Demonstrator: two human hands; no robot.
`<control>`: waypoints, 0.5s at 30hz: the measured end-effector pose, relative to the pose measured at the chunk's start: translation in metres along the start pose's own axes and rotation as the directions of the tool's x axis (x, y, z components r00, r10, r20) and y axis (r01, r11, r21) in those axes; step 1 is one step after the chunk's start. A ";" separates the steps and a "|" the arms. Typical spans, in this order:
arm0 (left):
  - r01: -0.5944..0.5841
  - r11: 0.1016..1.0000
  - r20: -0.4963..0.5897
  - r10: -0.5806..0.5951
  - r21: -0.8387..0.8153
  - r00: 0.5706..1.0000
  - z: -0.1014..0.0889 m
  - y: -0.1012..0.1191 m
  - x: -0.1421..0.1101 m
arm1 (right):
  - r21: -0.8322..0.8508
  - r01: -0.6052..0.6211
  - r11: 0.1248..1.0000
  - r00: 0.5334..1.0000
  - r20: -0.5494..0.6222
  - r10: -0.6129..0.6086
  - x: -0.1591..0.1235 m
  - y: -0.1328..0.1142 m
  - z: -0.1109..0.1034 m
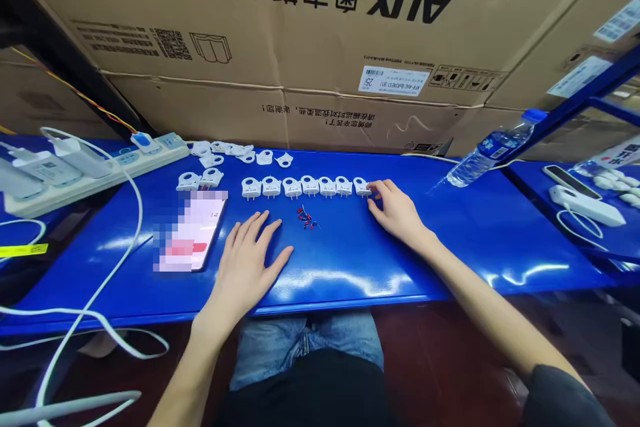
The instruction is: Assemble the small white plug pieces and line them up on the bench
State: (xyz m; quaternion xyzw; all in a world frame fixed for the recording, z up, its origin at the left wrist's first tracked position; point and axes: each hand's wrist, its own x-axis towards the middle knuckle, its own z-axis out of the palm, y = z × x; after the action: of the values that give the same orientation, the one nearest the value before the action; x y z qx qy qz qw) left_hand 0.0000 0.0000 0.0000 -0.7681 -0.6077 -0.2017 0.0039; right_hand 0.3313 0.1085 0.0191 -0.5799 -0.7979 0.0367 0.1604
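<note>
My left hand (247, 260) lies flat on the blue table (450, 240), fingers spread, holding nothing, just right of a phone (193, 230). My right hand (395, 210) rests on the table with its fingertips touching the rightmost white plastic part (361, 186) of a row of several white plug-like parts (301, 185). A small cluster of red pieces (306, 217) lies between my hands, below the row. Two more white parts (200, 179) sit left of the row, and several loose ones (235, 152) lie near the back.
Large cardboard boxes (320, 47) wall off the back. A white power strip (95, 170) with chargers and trailing white cables (100, 293) fills the left. A water bottle (493, 147) lies at the right. A second phone (571, 181) and a white device (585, 205) sit far right.
</note>
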 end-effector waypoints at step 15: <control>-0.218 0.897 -0.143 0.175 -0.385 0.974 0.003 0.030 0.044 | -0.184 0.025 0.983 0.998 0.056 -0.015 0.034 -0.004 -0.040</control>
State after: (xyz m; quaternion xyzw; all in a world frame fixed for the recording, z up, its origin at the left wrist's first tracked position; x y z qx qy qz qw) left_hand 0.0368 0.0340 0.0186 -0.7983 -0.4722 -0.3600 -0.1003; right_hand 0.3304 0.1341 0.0653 -0.5829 -0.8078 -0.0232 0.0846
